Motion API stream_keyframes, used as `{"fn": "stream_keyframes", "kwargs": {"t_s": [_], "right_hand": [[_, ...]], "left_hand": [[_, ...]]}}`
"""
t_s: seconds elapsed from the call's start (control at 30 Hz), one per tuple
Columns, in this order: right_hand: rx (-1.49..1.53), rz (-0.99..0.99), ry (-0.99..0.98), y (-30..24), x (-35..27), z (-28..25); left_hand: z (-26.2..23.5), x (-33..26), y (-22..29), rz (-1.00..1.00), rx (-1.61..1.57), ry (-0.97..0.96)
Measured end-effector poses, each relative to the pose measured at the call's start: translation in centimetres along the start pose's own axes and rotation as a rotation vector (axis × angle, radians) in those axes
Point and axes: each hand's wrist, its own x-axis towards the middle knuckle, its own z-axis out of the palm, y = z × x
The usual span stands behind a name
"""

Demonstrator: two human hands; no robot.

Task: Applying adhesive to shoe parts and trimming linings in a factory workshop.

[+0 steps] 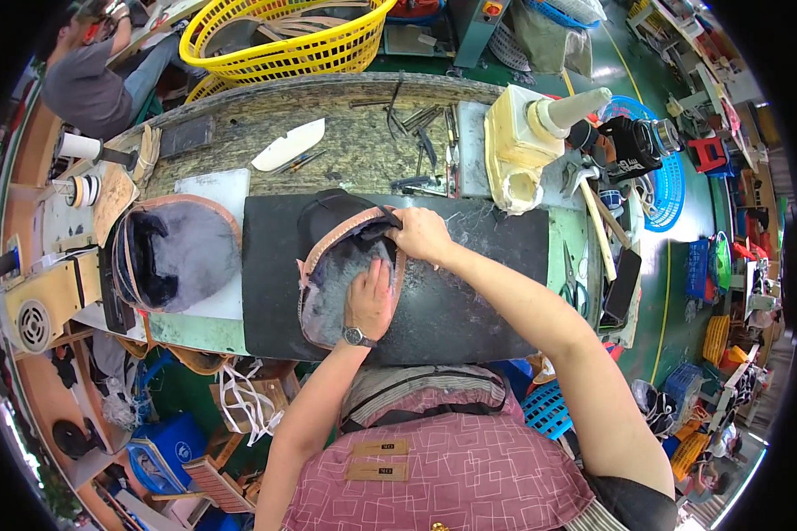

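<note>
Left hand (369,299), with a dark wristwatch (358,337) at the wrist, lay flat and open at frame centre, palm pressing down on the grey fuzzy, tan-edged leather piece (332,285); nothing gripped, fingers spread forward. Right hand (421,234), just above and to the right, closed its grip on the upper rim of the same piece, fingertips pinching the tan edge beside a black strap part (382,228). Piece rested on the black rectangular rubber mat (469,301) covering the middle of the worn surface (345,150). At centre left, a second grey fuzzy piece with tan edge (179,254), lying on a white board (224,190), well apart from both hands. At top centre, a yellow plastic basket (283,44). At upper right, a cream-coloured block with a pale cone (531,133). Upper left, another person in a grey shirt (84,88).
</note>
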Motion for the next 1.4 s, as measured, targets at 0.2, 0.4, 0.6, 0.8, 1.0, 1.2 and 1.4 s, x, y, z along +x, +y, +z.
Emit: {"fn": "stream_keyframes", "kwargs": {"t_s": [0.2,0.4,0.6,0.8,1.0,1.2,1.4], "right_hand": [[-0.184,-0.306,-0.21,1.1,0.1,-0.3],[-0.441,-0.484,-0.404,1.3,-1.8,-1.9],[0.521,0.05,-0.047,5.2,-7.3,-8.1],[0.656,0.036,0.409,14.0,-8.4,-13.6],[0.212,-0.186,0.579,18.8,-5.9,-10.6],[1.309,0.465,0.426,22.1,-7.6,-9.4],[0.828,-0.178,0.159,3.3,-9.4,-1.3]], "left_hand": [[0.1,1.7,1.6,-0.017,0.104,-0.16],[2.0,1.6,1.7,-0.15,-0.005,0.162],[0.5,4.2,2.8,-0.364,0.254,-0.161],[2.7,5.9,2.1,-0.272,0.608,-0.234],[0.6,6.6,-0.2,-0.42,0.188,-0.178],[-0.7,6.1,-3.5,-0.591,-0.186,-0.168],[-2.1,6.7,-3.1,-0.647,-0.124,-0.312]]}}
